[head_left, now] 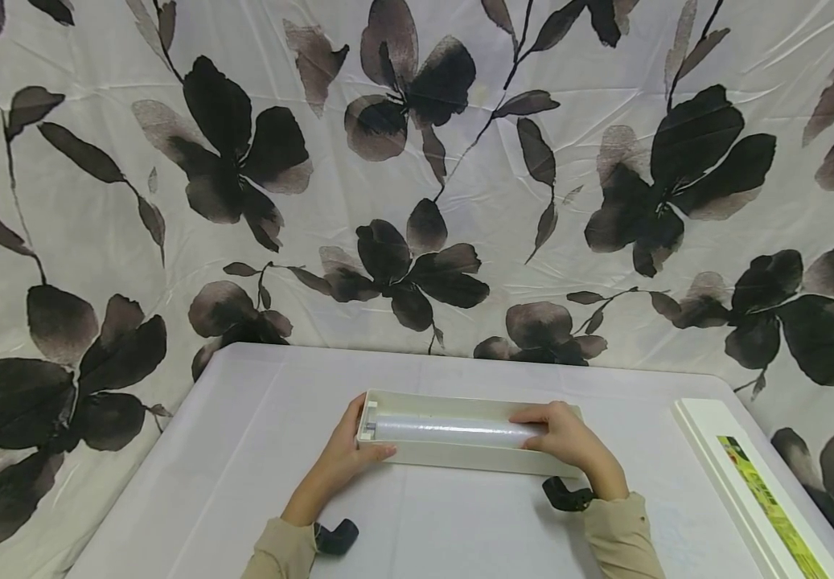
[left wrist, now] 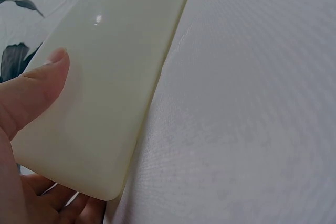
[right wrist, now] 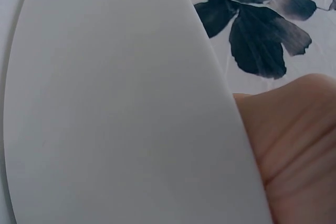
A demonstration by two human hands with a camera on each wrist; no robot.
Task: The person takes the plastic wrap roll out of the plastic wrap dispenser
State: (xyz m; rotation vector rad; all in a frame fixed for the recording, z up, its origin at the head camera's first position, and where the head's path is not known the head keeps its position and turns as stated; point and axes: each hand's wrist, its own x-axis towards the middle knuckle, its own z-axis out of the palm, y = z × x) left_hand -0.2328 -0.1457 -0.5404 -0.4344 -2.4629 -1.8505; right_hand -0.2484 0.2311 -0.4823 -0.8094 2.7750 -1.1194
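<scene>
A long cream plastic box [head_left: 460,458] without a cover lies crosswise at the middle of the table. Inside it is a roll of clear plastic wrap [head_left: 445,430]. My left hand [head_left: 354,446] grips the box's left end, thumb along the near wall and fingers round the end; the left wrist view shows this thumb [left wrist: 44,85] flat on the smooth box side [left wrist: 110,77]. Reaching into the box at the right, my right hand [head_left: 569,438] pinches the roll's right end between thumb and fingers. In the right wrist view the box wall [right wrist: 121,103] hides the fingertips.
A long white lid [head_left: 706,458] with a yellow-green label strip [head_left: 771,507] lies at the table's right side. The white table [head_left: 243,450] ends at a floral curtain [head_left: 402,185] behind it. Dark wrist cameras [head_left: 337,537] sit on both wrists.
</scene>
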